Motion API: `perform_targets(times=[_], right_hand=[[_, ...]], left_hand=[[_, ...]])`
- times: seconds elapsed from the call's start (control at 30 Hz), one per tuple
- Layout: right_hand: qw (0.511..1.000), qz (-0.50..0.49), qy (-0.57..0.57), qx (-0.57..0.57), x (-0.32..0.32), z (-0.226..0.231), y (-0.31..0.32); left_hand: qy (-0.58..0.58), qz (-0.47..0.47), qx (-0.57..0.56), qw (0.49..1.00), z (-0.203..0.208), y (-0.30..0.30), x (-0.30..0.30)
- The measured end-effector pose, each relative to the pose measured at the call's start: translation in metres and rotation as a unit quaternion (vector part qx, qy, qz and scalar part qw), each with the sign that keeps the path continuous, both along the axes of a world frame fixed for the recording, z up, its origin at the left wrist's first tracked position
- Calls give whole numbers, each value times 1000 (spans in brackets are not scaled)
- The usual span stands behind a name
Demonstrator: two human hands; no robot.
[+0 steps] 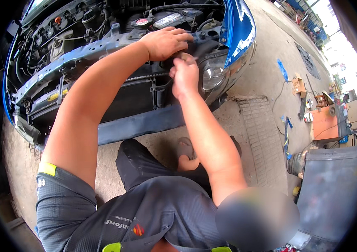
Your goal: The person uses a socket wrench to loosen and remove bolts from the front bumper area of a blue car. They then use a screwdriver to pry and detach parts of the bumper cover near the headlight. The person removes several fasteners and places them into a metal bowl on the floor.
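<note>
My left hand (pixel 166 43) lies over the upper crossmember (pixel 98 49) at the car's front, near the right headlight, its fingers stretched out to the right. Just below it my right hand (pixel 185 75) is closed in a fist; its upper part is smeared by motion. What it grips, if anything, cannot be made out. The clear headlight (pixel 214 75) sits right beside the fist. Under my forearms are the dark radiator (pixel 124 103) and a dark lower bumper beam (pixel 145 122). Behind my left hand is a round cap with a red and white label (pixel 142 22).
The blue fender (pixel 241 31) curves along the right of the engine bay. A floor grate (pixel 262 134) lies to the right. Further right are a cardboard box (pixel 299 85), an orange cabinet (pixel 326 123), a blue cord (pixel 287 134) and a large grey bin-like object (pixel 333 185).
</note>
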State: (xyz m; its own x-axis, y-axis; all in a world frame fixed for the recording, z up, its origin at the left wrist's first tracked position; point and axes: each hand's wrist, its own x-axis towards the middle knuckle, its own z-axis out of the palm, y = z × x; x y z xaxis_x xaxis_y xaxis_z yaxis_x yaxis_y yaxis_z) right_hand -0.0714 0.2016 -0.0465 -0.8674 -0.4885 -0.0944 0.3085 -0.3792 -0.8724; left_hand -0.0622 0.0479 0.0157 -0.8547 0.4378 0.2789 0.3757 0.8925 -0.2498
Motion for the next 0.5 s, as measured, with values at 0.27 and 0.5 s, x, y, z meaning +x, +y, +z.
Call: perform_targets(times=[0.27, 0.5], right_hand=[[674, -80, 627, 382, -16, -1, 22], [990, -14, -89, -110, -2, 1, 1]], left_hand=[[15, -24, -4, 1000, 5, -7, -3], [19, -9, 7, 1000, -4, -2, -1]])
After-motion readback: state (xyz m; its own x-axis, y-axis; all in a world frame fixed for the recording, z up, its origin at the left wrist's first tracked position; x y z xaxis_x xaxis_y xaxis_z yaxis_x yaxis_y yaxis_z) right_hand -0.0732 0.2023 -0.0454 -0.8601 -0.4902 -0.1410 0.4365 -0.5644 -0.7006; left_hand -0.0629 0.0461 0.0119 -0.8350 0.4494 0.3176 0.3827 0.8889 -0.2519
